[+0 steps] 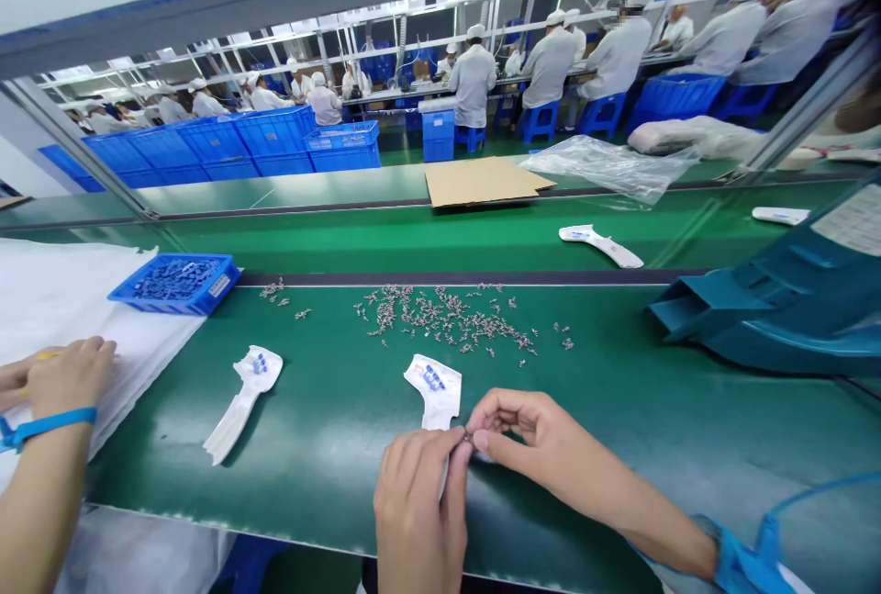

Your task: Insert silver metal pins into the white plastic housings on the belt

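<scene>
Close to the table's front edge, my left hand (418, 498) and my right hand (527, 433) meet fingertip to fingertip. Pinched between them is a small metal part (468, 436), too small to identify exactly. Just beyond my fingers lies a white curved plastic handle shell (440, 387) with small blue pieces in its wide end; its lower end is hidden by my left hand. A similar white shell (240, 401) rests to the left. Many small metal parts (447, 314) are scattered on the green table (330, 429) behind the shells.
A co-worker's hands (69, 383) are at the far left, over white sheeting (61, 277). A blue tray (183, 282) of small blue pieces stands there. Teal equipment (777, 300) is at the right. Another white shell (601, 245) lies on the green strip behind, near cardboard (482, 181).
</scene>
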Available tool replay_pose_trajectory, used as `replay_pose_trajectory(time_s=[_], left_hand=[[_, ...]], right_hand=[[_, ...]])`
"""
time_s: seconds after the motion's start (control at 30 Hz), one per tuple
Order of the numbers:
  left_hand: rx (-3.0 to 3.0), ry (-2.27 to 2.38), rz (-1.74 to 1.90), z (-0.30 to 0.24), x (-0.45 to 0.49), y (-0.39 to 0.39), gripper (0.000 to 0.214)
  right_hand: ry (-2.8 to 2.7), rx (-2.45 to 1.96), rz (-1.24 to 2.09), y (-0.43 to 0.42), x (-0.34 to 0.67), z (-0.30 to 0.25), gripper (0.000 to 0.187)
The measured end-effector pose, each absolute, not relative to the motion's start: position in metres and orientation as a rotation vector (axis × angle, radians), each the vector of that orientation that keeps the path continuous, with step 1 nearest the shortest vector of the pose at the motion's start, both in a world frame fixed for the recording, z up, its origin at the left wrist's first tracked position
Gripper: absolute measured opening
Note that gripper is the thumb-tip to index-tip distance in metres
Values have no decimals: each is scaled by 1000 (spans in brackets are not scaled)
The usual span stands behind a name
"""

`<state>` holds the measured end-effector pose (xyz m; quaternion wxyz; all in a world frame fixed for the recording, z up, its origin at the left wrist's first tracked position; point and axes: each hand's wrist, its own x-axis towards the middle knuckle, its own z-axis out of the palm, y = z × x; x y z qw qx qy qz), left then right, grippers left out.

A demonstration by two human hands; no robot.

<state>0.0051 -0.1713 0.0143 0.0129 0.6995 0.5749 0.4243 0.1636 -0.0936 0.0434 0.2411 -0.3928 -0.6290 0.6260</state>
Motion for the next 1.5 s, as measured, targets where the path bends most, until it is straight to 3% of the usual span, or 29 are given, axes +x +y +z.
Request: replay_pose_trajectory(time_s=[0.23, 0.53, 0.87, 1.17, 1.5], left_hand=[[1998, 1786, 1365, 16, -6, -176, 19], [2213, 1758, 706, -3, -57, -174, 37], [2125, 1769, 665, -7, -53, -179, 35], [2140, 1734, 687, -7, -54, -179, 34], [2112, 1753, 776, -12, -51, -180, 18]], right_hand=[[-1593, -1017, 1796, -102, 147, 45, 23], [-2342, -1210, 1498, -77, 141, 53, 19], [-2596, -1270, 1290, -70, 121, 46, 19], [-2655, -1449, 1112, -64, 120, 37, 7], [-2185, -1439, 1483, -78, 143, 29, 13]])
